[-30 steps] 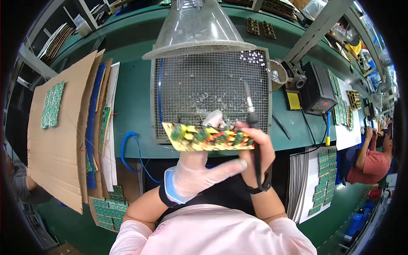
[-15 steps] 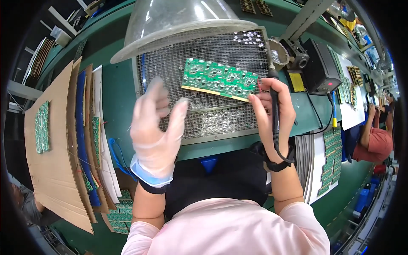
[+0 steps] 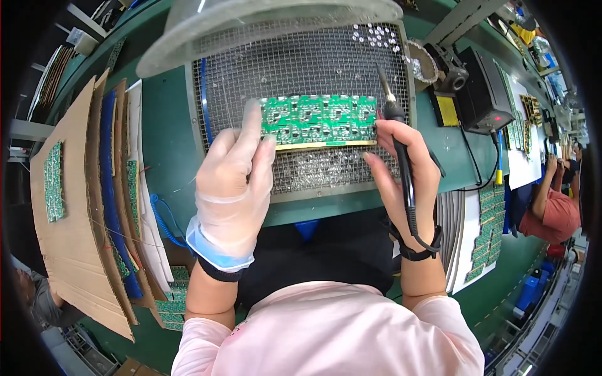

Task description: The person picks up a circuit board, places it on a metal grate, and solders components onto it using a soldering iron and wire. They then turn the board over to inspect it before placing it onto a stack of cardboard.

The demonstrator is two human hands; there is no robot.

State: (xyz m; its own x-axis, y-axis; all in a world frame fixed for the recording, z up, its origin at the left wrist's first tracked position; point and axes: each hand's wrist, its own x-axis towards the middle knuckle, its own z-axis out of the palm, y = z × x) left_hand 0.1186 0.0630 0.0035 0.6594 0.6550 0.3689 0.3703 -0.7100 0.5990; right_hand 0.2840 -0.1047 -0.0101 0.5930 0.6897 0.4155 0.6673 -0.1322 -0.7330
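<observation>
A green circuit board (image 3: 320, 119) with a pale yellow lower edge lies level over a wire-mesh grate (image 3: 251, 56). My left hand (image 3: 232, 163), in a translucent glove, grips its left end, the forefinger along the side and the thumb at the lower corner. In my right hand (image 3: 411, 163) is a soldering iron (image 3: 403, 147), its bare tip pointing up and away past the board's right end. The fingertips of that hand are beside the board's right edge; the thumb stands apart below it.
A clear hood (image 3: 269, 15) overhangs the grate's far side. Small white pieces (image 3: 376, 36) lie at its far right corner. Right of it stand an iron holder (image 3: 451, 78) and a black soldering station (image 3: 483, 94). Cardboard sheets (image 3: 75, 213) with boards stand left. A co-worker (image 3: 552, 210) sits far right.
My left hand has closed on the board's left end. The board has turned from tilted to level. My right thumb has come off its lower edge, and the iron's tip now shows.
</observation>
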